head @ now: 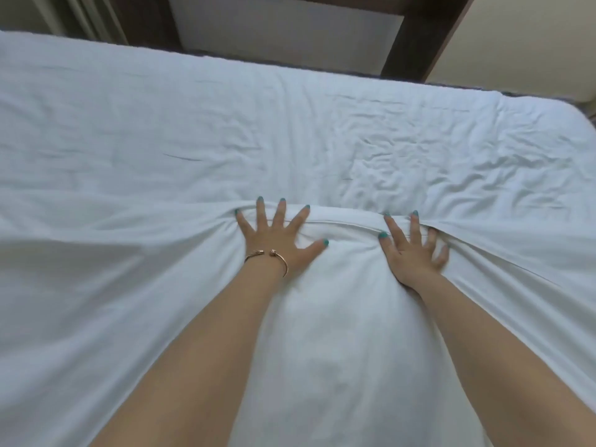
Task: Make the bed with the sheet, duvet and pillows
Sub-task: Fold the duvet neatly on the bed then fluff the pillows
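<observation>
I lean over the bed with both arms stretched out, palms down on white bedding. My left hand (277, 235) lies flat with all its fingers fanned wide, holding nothing, just pressing on a folded upper layer of white cloth (338, 285) that runs from my body toward the middle of the bed. A thin gold bracelet (269, 258) sits on that wrist. My right hand (416, 250) is also spread and empty, pressing near the seamed edge of the same layer, its outer fingers sinking into a fold where the fabric bunches. I cannot tell whether this upper layer is the duvet or a second sheet. Under it the white sheet (225, 124) covers the mattress from side to side, smooth on the left and creased on the right. Beyond the far edge of the bed stands a dark wooden headboard frame (409, 43) with a pale panel (283, 27) inside it.
</observation>
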Demonstrator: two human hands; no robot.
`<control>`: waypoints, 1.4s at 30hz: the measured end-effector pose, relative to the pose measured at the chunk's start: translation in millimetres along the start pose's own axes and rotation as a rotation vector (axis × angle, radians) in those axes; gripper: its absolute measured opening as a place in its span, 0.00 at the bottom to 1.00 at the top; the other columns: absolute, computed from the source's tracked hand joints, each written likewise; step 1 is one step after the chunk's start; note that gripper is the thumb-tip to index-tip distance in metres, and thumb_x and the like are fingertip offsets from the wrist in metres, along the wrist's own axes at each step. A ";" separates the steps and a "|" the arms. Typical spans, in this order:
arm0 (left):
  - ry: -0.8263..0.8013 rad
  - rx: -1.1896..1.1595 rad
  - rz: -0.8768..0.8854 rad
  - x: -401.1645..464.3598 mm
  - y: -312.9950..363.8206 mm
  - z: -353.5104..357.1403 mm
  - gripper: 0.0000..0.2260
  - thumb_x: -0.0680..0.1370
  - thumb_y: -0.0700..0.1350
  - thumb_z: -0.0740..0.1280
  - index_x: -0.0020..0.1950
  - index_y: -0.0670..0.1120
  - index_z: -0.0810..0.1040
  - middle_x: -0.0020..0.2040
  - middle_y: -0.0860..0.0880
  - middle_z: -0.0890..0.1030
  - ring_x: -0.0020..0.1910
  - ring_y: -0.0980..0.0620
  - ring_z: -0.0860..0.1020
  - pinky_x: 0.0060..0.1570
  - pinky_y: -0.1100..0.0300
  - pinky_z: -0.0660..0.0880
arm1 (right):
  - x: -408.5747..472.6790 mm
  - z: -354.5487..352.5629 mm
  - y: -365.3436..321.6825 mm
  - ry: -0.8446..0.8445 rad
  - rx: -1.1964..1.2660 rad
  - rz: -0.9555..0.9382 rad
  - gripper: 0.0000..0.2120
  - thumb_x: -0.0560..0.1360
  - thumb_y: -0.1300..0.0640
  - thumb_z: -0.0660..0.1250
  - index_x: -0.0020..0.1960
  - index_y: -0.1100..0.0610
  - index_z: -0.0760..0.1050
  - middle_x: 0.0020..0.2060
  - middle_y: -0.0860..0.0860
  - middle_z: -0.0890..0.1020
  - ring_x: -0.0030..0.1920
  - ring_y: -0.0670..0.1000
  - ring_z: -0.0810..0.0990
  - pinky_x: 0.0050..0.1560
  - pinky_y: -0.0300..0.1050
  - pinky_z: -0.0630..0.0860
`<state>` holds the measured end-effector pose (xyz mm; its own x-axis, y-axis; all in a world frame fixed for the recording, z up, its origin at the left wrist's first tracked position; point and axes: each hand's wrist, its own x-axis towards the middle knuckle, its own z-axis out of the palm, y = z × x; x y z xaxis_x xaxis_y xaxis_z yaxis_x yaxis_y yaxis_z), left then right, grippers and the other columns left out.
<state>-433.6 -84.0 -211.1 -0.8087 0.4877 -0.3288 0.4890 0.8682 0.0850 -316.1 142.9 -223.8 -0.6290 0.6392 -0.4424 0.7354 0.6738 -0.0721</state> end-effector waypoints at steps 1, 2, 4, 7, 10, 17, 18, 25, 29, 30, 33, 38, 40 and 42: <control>-0.019 0.013 0.071 -6.8 -11.0 -7.1 0.32 0.73 0.74 0.42 0.75 0.67 0.38 0.79 0.56 0.40 0.77 0.46 0.35 0.67 0.33 0.31 | -0.8 -4.4 -0.7 -0.007 -0.023 0.020 0.24 0.77 0.30 0.39 0.72 0.25 0.38 0.76 0.40 0.33 0.77 0.55 0.34 0.72 0.65 0.35; -0.029 0.046 0.135 -18.7 -26.7 -12.7 0.30 0.76 0.70 0.43 0.75 0.65 0.38 0.79 0.55 0.39 0.77 0.48 0.36 0.70 0.36 0.33 | -2.6 -9.2 -0.9 -0.018 -0.047 0.040 0.24 0.77 0.31 0.39 0.72 0.26 0.38 0.76 0.40 0.33 0.77 0.55 0.34 0.72 0.65 0.36; -0.035 0.112 0.177 -53.1 -72.3 -16.9 0.27 0.79 0.65 0.44 0.76 0.63 0.38 0.78 0.55 0.37 0.77 0.51 0.36 0.72 0.42 0.34 | -14.2 -18.7 -10.7 -0.040 -0.063 0.082 0.25 0.78 0.33 0.39 0.74 0.29 0.38 0.77 0.42 0.36 0.77 0.57 0.37 0.73 0.66 0.40; 0.136 0.090 0.178 -101.6 -149.2 -13.5 0.26 0.80 0.63 0.46 0.77 0.60 0.52 0.79 0.53 0.50 0.78 0.48 0.48 0.73 0.44 0.40 | -45.0 -19.2 -60.4 -0.001 0.056 0.143 0.25 0.82 0.44 0.44 0.79 0.42 0.44 0.79 0.46 0.44 0.77 0.61 0.44 0.73 0.65 0.47; 0.479 -0.098 0.002 -120.5 -212.4 -26.6 0.24 0.82 0.58 0.45 0.68 0.52 0.73 0.66 0.48 0.77 0.68 0.43 0.72 0.68 0.43 0.58 | -83.0 -13.5 -133.7 0.062 0.129 -0.153 0.27 0.82 0.50 0.52 0.79 0.54 0.52 0.78 0.53 0.55 0.77 0.60 0.53 0.73 0.61 0.56; -0.071 -0.236 -0.556 -113.2 -321.8 -30.9 0.40 0.67 0.76 0.59 0.73 0.71 0.43 0.78 0.60 0.43 0.77 0.46 0.38 0.66 0.29 0.49 | -125.0 -0.3 -285.0 0.039 -0.203 -0.815 0.42 0.73 0.33 0.62 0.77 0.37 0.40 0.79 0.42 0.45 0.78 0.51 0.41 0.74 0.61 0.40; -0.081 -0.221 -0.535 -109.8 -322.7 -23.7 0.41 0.66 0.76 0.59 0.72 0.72 0.40 0.78 0.61 0.41 0.77 0.46 0.36 0.65 0.26 0.48 | -124.5 9.8 -295.2 0.026 -0.269 -0.814 0.46 0.72 0.34 0.65 0.76 0.37 0.36 0.79 0.43 0.43 0.78 0.52 0.41 0.74 0.63 0.40; -0.081 -0.201 -0.490 -108.0 -327.0 -10.8 0.40 0.67 0.76 0.59 0.72 0.72 0.40 0.78 0.60 0.39 0.76 0.46 0.34 0.64 0.25 0.46 | -126.0 50.3 -312.1 0.210 -0.376 -0.815 0.47 0.71 0.51 0.73 0.78 0.45 0.45 0.75 0.48 0.57 0.76 0.57 0.53 0.73 0.61 0.44; -0.011 0.099 -0.374 -107.7 -318.0 -50.9 0.32 0.67 0.70 0.65 0.67 0.58 0.68 0.75 0.50 0.57 0.77 0.49 0.42 0.68 0.31 0.39 | -135.4 40.9 -316.3 0.042 0.018 -1.047 0.26 0.63 0.61 0.65 0.61 0.56 0.68 0.58 0.49 0.71 0.62 0.56 0.69 0.69 0.48 0.59; 0.007 0.191 -0.272 -106.6 -313.2 -62.9 0.26 0.68 0.68 0.65 0.60 0.54 0.73 0.70 0.49 0.64 0.76 0.49 0.51 0.70 0.34 0.38 | -142.1 33.9 -322.5 -0.026 0.162 -1.013 0.23 0.62 0.58 0.64 0.57 0.55 0.67 0.53 0.49 0.71 0.57 0.55 0.70 0.62 0.46 0.63; -0.074 -0.050 -0.195 -106.3 -304.3 -83.0 0.17 0.73 0.63 0.64 0.46 0.50 0.70 0.44 0.51 0.73 0.51 0.49 0.73 0.68 0.50 0.61 | -151.7 17.3 -347.8 -0.225 0.282 -0.851 0.16 0.70 0.47 0.70 0.53 0.48 0.67 0.48 0.43 0.71 0.52 0.46 0.68 0.54 0.45 0.59; -0.073 0.081 -0.275 -113.1 -331.5 -100.9 0.19 0.81 0.61 0.50 0.56 0.52 0.75 0.57 0.49 0.78 0.56 0.46 0.69 0.55 0.52 0.62 | -132.1 -1.4 -375.1 0.076 0.609 -0.592 0.11 0.78 0.53 0.65 0.37 0.48 0.74 0.40 0.48 0.71 0.47 0.55 0.74 0.57 0.52 0.68; 0.107 0.231 -0.357 -108.2 -360.5 -113.4 0.16 0.82 0.55 0.51 0.59 0.54 0.77 0.59 0.52 0.77 0.62 0.46 0.67 0.59 0.51 0.59 | -116.2 -6.2 -379.8 0.146 0.772 -0.485 0.06 0.78 0.53 0.65 0.44 0.48 0.78 0.46 0.50 0.70 0.50 0.54 0.74 0.60 0.49 0.65; 0.273 0.304 -0.466 -98.5 -381.3 -122.8 0.13 0.81 0.46 0.56 0.60 0.56 0.77 0.57 0.53 0.77 0.62 0.45 0.66 0.59 0.52 0.59 | -102.9 4.2 -380.2 0.120 0.526 -0.484 0.07 0.79 0.51 0.63 0.50 0.50 0.80 0.47 0.51 0.69 0.55 0.56 0.73 0.55 0.47 0.60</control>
<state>-580.5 -451.7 -95.7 -0.9944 0.1047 -0.0108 0.1033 0.9500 -0.2946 -529.9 -180.6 -154.6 -0.9160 0.3710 -0.1524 0.3719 0.6434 -0.6692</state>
